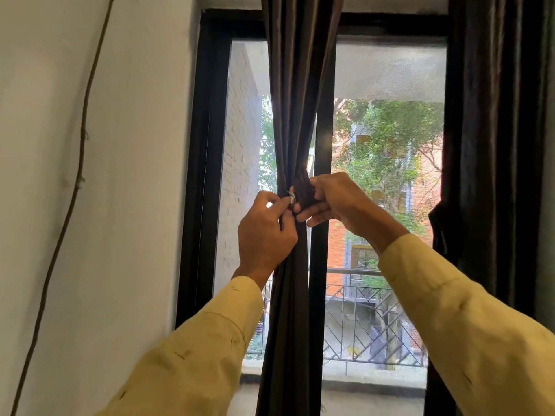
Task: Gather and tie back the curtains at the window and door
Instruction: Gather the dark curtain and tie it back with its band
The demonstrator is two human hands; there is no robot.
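The dark brown curtain (295,100) hangs bunched against the window's middle post (323,139). Our left hand (264,232) pinches a small pale tab (290,199) at its waist. Our right hand (342,202) curls round the tie-back strap (303,187). We judge the cloth soft and slack, best held at that cinched waist.

The gathered dark brown fabric curtain (295,100) is cut off at the top and bottom edges. The small white item (290,200) pinched by the left hand (265,232) is too small to identify. The right hand (342,202) grips the dark brown fabric loop (303,187) and hides its right end. The second dark curtain (492,145) is cut off at top and bottom.
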